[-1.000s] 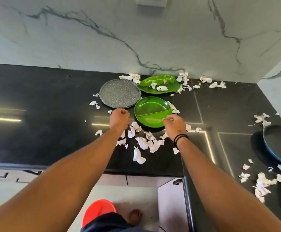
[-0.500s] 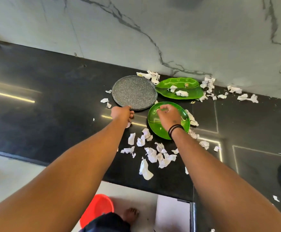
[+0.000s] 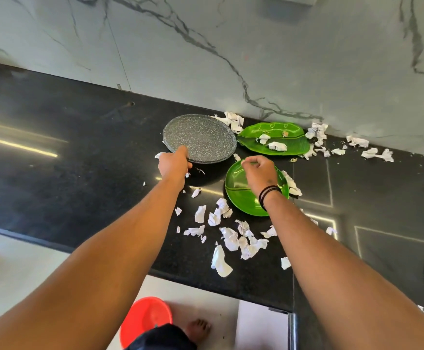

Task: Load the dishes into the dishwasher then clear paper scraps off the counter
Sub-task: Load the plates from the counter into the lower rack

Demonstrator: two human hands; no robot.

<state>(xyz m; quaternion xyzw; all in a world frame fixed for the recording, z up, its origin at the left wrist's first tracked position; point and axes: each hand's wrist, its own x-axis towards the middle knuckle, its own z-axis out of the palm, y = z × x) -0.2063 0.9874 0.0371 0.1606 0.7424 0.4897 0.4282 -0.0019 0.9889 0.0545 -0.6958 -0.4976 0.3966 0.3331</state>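
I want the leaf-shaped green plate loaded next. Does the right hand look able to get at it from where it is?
Probably yes. The right hand is over the round green plate, and the leaf-shaped plate lies just beyond with nothing between, only paper scraps on it.

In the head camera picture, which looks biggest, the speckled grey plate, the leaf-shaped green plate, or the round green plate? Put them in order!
1. Speckled grey plate and leaf-shaped green plate: look about alike, so no ranking.
2. Round green plate: looks slightly smaller, though the right hand covers part of it.

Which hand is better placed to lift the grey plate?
Left. The left hand already grips the grey plate at its near rim, while the right hand is over the round green plate.
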